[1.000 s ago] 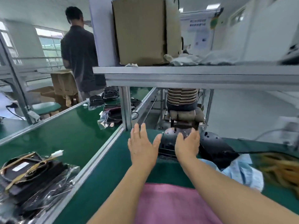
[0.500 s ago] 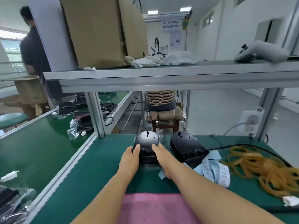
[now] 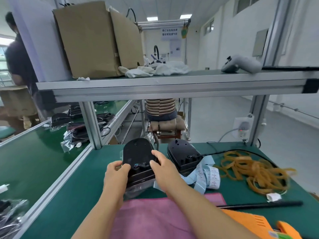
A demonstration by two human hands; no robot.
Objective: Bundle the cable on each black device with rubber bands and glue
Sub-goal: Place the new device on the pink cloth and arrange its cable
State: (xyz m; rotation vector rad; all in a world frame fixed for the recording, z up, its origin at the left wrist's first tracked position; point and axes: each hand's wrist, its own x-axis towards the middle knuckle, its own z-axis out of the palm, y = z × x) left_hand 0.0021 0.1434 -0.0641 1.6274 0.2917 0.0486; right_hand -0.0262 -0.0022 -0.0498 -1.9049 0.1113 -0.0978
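Green-surfaced table [image 3: 69,195] with aluminium edging, seen from the head camera. Above it runs a grey metal-framed shelf [image 3: 155,87], which carries a large brown cardboard box [image 3: 89,42], crumpled white cloths [image 3: 165,69] and a grey handheld controller [image 3: 241,65]. A pink cloth [image 3: 151,219] lies at the near edge of the table, under the forearms. To the right, a loose tangle of tan rubber bands [image 3: 255,171] lies on the table.

At the table's centre, just beyond the pink cloth, is the black dome-shaped plastic device [image 3: 138,152], its short wires showing at its near end. The left hand [image 3: 116,175] takes its left edge and the right hand [image 3: 162,169] its right edge; each grip is clenched on the casing, fingers curled around it.

A second black device [image 3: 183,152] stands just beside it to the right, and a thin black cable [image 3: 224,151] leads away from it to the right. A folded strip of pale blue paper labels [image 3: 207,176] lies against the near side of the second black device.
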